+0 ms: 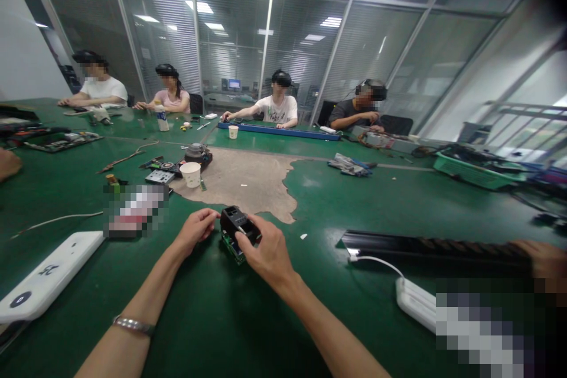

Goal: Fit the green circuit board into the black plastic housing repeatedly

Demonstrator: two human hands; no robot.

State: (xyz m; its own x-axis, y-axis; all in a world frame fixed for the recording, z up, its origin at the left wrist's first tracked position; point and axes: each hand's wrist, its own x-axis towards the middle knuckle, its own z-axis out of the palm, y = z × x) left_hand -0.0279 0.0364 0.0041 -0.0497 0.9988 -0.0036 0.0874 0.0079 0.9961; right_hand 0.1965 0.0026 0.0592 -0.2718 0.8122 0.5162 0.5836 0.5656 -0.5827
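In front of me, a black plastic housing (231, 217) with square openings sits tilted over a green circuit board (234, 249). My right hand (268, 245) grips the housing from the right, thumb on its near side and fingers over the far side. My left hand (199, 230) is at the housing's left edge with its fingers curled and pressed together. What its fingertips hold, if anything, is hidden. Beyond both hands lies a brown sheet (248, 180) with a ragged edge, flat on the green table (186, 319).
A paper cup (191, 175) stands beside loose electronic parts (160, 176). White power banks (53, 274) (416, 301) lie left and right. A long black strip (425, 251) is under another person's hand (543, 260). Gloves (349, 164) and a green basket (481, 171) are farther right. Several people sit opposite.
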